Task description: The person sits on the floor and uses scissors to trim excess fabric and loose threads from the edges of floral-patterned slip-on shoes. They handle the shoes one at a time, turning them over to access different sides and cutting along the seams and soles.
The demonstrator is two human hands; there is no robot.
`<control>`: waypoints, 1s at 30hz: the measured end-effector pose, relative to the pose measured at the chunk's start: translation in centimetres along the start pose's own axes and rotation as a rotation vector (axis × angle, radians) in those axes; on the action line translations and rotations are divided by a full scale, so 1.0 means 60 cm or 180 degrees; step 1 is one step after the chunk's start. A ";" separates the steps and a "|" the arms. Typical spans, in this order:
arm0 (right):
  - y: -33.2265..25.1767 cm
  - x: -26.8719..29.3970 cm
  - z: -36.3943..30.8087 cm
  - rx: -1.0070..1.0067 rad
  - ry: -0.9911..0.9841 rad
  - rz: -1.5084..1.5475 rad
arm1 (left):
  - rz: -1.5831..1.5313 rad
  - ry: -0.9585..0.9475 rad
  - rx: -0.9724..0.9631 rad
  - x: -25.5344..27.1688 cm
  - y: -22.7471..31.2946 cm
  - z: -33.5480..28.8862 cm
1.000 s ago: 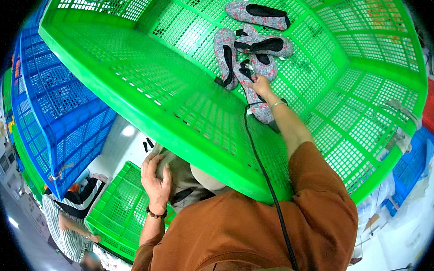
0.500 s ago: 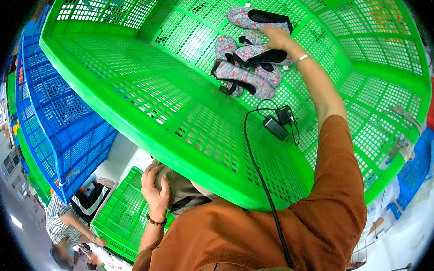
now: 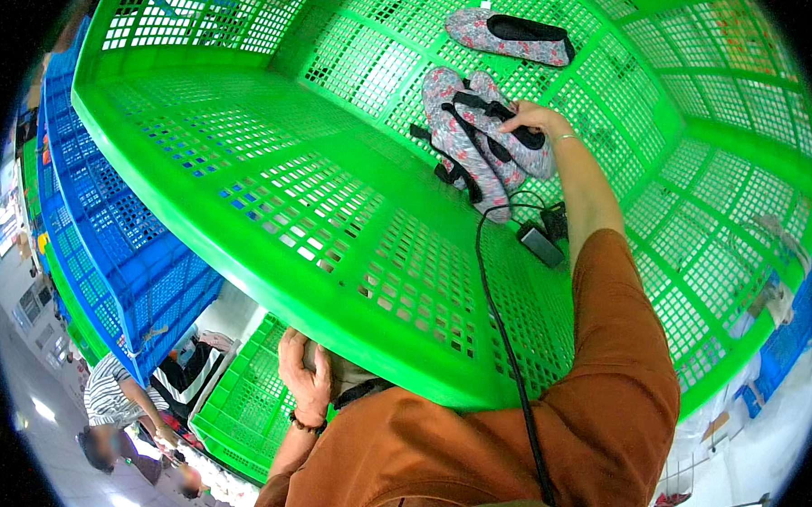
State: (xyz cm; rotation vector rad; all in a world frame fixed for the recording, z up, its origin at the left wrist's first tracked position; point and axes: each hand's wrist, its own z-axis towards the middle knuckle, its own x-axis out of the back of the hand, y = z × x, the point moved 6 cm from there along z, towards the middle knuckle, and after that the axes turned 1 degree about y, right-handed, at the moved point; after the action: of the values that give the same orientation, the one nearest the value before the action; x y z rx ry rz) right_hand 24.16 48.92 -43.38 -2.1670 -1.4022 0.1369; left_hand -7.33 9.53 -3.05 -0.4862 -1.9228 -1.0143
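Observation:
My right hand (image 3: 540, 121) reaches into a large green basket (image 3: 242, 269), thumb and fingers closed on the edge of a grey floral slipper (image 3: 539, 161) with black lining. Beneath and beside it, several matching slippers (image 3: 438, 92) with black straps lie in a pile. One more floral slipper (image 3: 473, 30) rests apart, farther back on the basket floor. My left hand (image 3: 305, 376), fingers curled, is outside the basket against its near rim; what its fingertips hold, if anything, is hidden.
A black box-shaped adapter (image 3: 540, 245) sits in the basket; a black cable (image 3: 493, 325) runs from it over the near wall toward me. Blue crates (image 3: 121, 241) stand at left, with another green crate (image 3: 236, 418) below. A person in a striped top (image 3: 110, 390) is at lower left.
My right hand has moved nearer, from beside the far slipper to the pile, and closed on a slipper there. The piled slippers have shifted and lie closer together. My left hand stays by the rim.

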 end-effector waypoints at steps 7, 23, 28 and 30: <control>0.014 -0.061 -0.030 0.0335 -0.0340 -0.0628 | -0.0033 0.0015 -0.0109 0.001 0.001 -0.004; -0.118 -0.227 -0.144 0.0763 0.0494 -0.1222 | -0.0146 0.0076 -0.0042 -0.003 0.009 -0.008; -0.151 -0.220 -0.124 0.0471 0.0603 -0.1622 | -0.0185 0.0053 -0.0074 0.000 0.007 -0.003; -0.145 -0.200 -0.109 0.0360 0.0391 -0.1763 | -0.0256 0.0051 0.0007 -0.001 -0.002 -0.005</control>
State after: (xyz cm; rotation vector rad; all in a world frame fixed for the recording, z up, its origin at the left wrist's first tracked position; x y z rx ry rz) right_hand 14.11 38.58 -36.02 -1.5975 -1.8114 -0.1189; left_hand -7.21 9.20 -3.09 -0.4010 -1.9422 -1.0641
